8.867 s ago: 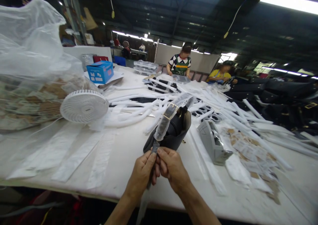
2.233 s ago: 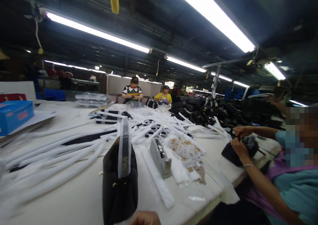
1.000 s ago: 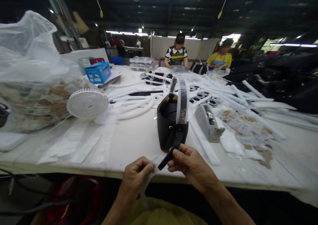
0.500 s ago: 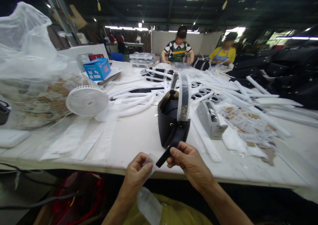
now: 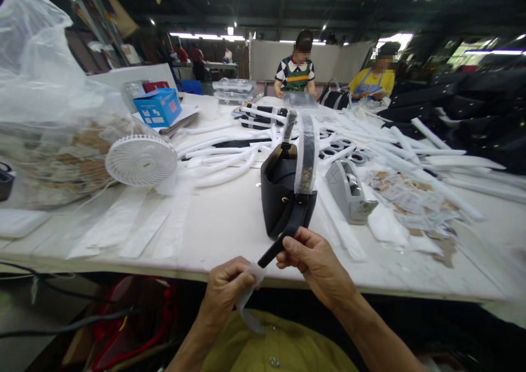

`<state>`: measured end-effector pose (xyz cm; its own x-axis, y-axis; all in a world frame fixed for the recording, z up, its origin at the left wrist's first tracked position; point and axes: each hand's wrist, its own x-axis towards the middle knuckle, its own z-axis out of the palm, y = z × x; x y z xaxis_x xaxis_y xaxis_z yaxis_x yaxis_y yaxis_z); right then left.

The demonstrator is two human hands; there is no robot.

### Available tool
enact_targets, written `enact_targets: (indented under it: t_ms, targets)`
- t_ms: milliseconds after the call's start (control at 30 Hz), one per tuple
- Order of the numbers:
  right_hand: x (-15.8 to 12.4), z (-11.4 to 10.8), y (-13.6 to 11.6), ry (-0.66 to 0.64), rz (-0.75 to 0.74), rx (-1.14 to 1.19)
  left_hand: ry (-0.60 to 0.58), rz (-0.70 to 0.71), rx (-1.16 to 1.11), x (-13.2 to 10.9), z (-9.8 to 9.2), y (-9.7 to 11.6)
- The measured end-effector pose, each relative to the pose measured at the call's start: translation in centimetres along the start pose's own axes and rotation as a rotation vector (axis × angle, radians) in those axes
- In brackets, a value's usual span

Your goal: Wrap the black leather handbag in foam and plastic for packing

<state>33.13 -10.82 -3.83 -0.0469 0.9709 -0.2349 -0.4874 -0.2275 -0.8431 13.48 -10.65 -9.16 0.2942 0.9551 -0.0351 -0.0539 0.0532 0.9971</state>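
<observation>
Head view: left hand (image 5: 230, 285), fingers pinched together on thin film strip (image 5: 243, 301), film seemingly meeting tip of black strap (image 5: 272, 252). Right hand (image 5: 316, 258), fingers pinched on strap further up. Strap runs from black handbag (image 5: 276, 194), upright on desk (image 5: 224, 213) just beyond hands. Best, likely: strap end taut, film flat and centred. Clear sack (image 5: 36, 59) at left holds brown and pale tags (image 5: 82, 166). Blue box (image 5: 155, 107): contents hidden. Handbag's contents: unclear.

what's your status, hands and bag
Right hand gripping black strap. Left hand holding whitish strip at strap tip. Black bag standing on table. Tape dispenser beside bag, not blocking hands.
</observation>
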Motion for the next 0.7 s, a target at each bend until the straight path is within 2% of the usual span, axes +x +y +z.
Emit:
enact_targets:
  t_ms: [300,533,700]
  targets:
    - [0.3,-0.6,0.7,-0.026,-0.020,-0.072,0.015,0.163,0.092,0.3,-0.5,-1.0]
    - [0.2,-0.6,0.6,-0.039,-0.044,-0.223,0.047,0.190,0.149,0.4,-0.4,-0.8]
    - [0.7,-0.8,0.7,-0.003,-0.091,-0.350,0.043,0.173,0.235,0.7,0.5,0.1]
